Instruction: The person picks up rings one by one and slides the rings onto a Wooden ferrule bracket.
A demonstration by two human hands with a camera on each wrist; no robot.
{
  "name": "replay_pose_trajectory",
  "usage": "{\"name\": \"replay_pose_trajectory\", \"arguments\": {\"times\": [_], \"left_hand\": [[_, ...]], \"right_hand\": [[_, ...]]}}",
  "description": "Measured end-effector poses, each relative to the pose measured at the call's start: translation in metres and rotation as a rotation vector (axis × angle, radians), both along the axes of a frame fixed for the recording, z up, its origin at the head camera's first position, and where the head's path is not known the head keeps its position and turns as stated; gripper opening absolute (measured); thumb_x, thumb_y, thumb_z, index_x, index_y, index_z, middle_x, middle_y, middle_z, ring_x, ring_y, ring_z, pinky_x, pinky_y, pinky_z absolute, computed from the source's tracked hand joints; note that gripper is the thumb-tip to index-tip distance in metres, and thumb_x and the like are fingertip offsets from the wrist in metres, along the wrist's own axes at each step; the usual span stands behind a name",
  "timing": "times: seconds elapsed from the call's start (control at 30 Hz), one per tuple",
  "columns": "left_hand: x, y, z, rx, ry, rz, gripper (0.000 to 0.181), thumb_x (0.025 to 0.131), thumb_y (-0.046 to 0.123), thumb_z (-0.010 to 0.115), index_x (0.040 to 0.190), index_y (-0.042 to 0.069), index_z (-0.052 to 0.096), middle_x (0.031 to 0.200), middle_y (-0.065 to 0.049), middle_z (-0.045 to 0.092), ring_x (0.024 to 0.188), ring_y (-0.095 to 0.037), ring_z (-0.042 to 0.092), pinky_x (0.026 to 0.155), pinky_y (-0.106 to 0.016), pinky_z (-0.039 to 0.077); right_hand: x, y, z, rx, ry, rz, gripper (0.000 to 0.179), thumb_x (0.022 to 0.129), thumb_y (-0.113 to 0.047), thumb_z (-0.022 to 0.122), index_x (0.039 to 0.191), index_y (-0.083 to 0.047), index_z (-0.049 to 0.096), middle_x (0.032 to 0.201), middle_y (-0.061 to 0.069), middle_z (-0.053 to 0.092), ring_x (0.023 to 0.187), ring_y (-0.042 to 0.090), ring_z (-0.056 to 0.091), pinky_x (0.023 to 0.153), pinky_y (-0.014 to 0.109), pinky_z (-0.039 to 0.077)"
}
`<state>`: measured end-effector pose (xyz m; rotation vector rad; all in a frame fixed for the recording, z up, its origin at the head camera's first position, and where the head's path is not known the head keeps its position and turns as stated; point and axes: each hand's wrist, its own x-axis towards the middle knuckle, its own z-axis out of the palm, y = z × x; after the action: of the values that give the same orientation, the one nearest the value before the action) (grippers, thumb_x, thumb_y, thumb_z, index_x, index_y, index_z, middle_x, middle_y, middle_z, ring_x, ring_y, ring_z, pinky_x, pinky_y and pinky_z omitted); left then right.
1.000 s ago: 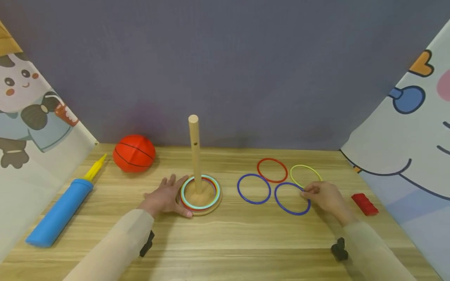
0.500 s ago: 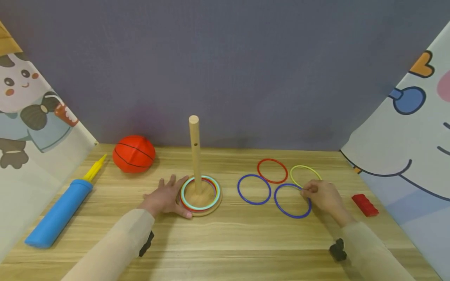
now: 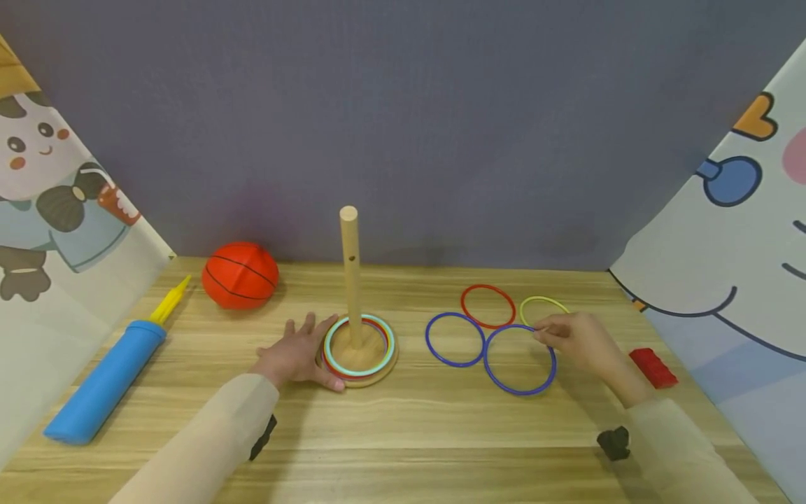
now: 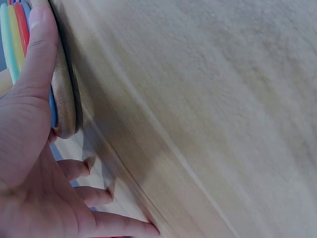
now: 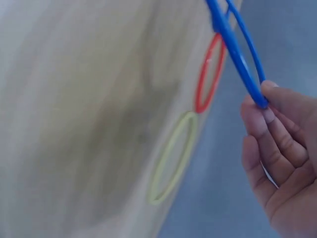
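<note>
My right hand pinches a blue ring by its right edge between thumb and fingertips. In the right wrist view the pinched blue ring is tilted up off the table. At centre left stands a wooden peg on a round base. Several coloured rings, a turquoise ring topmost, lie stacked around its foot. My left hand rests spread at the base's left side, thumb along the rim and ring stack. Its other fingers reach toward the tabletop, fairly straight.
Between peg and right hand lie another blue ring, a red ring and a yellow ring. A red ball and a blue pump are at left. A small red block lies far right. A grey wall backs the table.
The right hand has raised the blue ring and shifted it slightly left, so it now overlaps the other blue ring's edge in the head view. The left hand stays put at the base.
</note>
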<state>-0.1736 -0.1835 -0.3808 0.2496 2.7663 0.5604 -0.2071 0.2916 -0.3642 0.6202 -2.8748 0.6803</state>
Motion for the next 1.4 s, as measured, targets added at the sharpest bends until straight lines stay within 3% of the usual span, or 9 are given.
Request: {"name": "replay_pose_trajectory", "arguments": {"times": [0.3,0.5,0.63,0.83,1.0,1.1,1.27,1.4], "left_hand": [[0.001,-0.001,0.003,-0.016,-0.006,0.009,0.127,0.061,0.055,0.094,0.161,0.017,0.026,0.161,-0.036,0.013,0.143,-0.067,0.009,0.079,-0.095,0.022],[0.002,-0.002,0.004,-0.020,-0.015,0.017,0.127,0.061,0.055,0.094,0.162,0.018,0.025,0.162,-0.035,0.013,0.143,-0.066,0.008,0.080,-0.094,0.022],[0.002,-0.002,0.005,-0.018,-0.016,0.014,0.127,0.061,0.055,0.094,0.161,0.018,0.025,0.161,-0.036,0.012,0.142,-0.067,0.008,0.079,-0.095,0.022],[0.001,0.000,0.005,-0.022,-0.006,0.011,0.126,0.061,0.055,0.094,0.161,0.017,0.026,0.161,-0.036,0.013,0.142,-0.067,0.008,0.079,-0.094,0.023],[0.002,0.003,0.006,-0.027,-0.003,0.008,0.126,0.061,0.055,0.093,0.161,0.017,0.026,0.162,-0.036,0.013,0.142,-0.067,0.008,0.078,-0.095,0.023],[0.002,0.004,0.006,-0.030,-0.005,0.007,0.127,0.061,0.055,0.093,0.162,0.016,0.026,0.162,-0.036,0.013,0.143,-0.067,0.008,0.079,-0.095,0.023],[0.004,0.004,0.005,-0.025,-0.004,0.009,0.127,0.061,0.055,0.093,0.161,0.016,0.026,0.162,-0.036,0.014,0.142,-0.067,0.009,0.079,-0.094,0.023],[0.005,0.003,0.007,-0.020,-0.008,0.012,0.126,0.061,0.055,0.093,0.161,0.016,0.027,0.162,-0.036,0.013,0.142,-0.067,0.009,0.080,-0.094,0.022]], "right_hand": [[0.007,-0.026,0.038,0.019,0.014,0.016,0.015,0.093,-0.013,0.075,0.106,-0.006,0.079,0.085,0.000,0.076,0.079,0.023,0.073,0.068,0.040,0.059],[0.008,-0.050,0.066,0.014,0.124,0.088,0.013,0.091,-0.014,0.077,0.102,-0.007,0.081,0.079,-0.003,0.075,0.065,0.011,0.069,0.056,0.026,0.051],[0.009,-0.067,0.083,-0.003,0.202,0.152,0.011,0.090,-0.014,0.079,0.099,-0.008,0.081,0.078,-0.005,0.076,0.066,0.011,0.071,0.057,0.025,0.053],[0.007,-0.088,0.106,-0.062,0.241,0.217,0.009,0.088,-0.011,0.080,0.097,-0.010,0.082,0.078,-0.006,0.076,0.066,0.009,0.073,0.058,0.026,0.055],[0.005,-0.102,0.125,-0.113,0.200,0.202,0.012,0.090,-0.014,0.080,0.101,-0.015,0.082,0.080,-0.007,0.077,0.068,0.007,0.071,0.060,0.026,0.053],[0.005,-0.113,0.137,-0.165,0.114,0.173,0.015,0.093,-0.023,0.078,0.106,-0.017,0.081,0.084,-0.007,0.077,0.075,0.008,0.072,0.070,0.030,0.054],[0.003,-0.133,0.153,-0.357,-0.074,0.139,0.027,0.093,-0.035,0.077,0.112,-0.016,0.080,0.090,-0.001,0.078,0.086,0.015,0.073,0.082,0.031,0.053],[-0.004,-0.147,0.159,-0.504,-0.110,0.199,0.026,0.094,-0.027,0.077,0.111,-0.008,0.078,0.088,0.006,0.077,0.084,0.022,0.074,0.082,0.028,0.056]]}}
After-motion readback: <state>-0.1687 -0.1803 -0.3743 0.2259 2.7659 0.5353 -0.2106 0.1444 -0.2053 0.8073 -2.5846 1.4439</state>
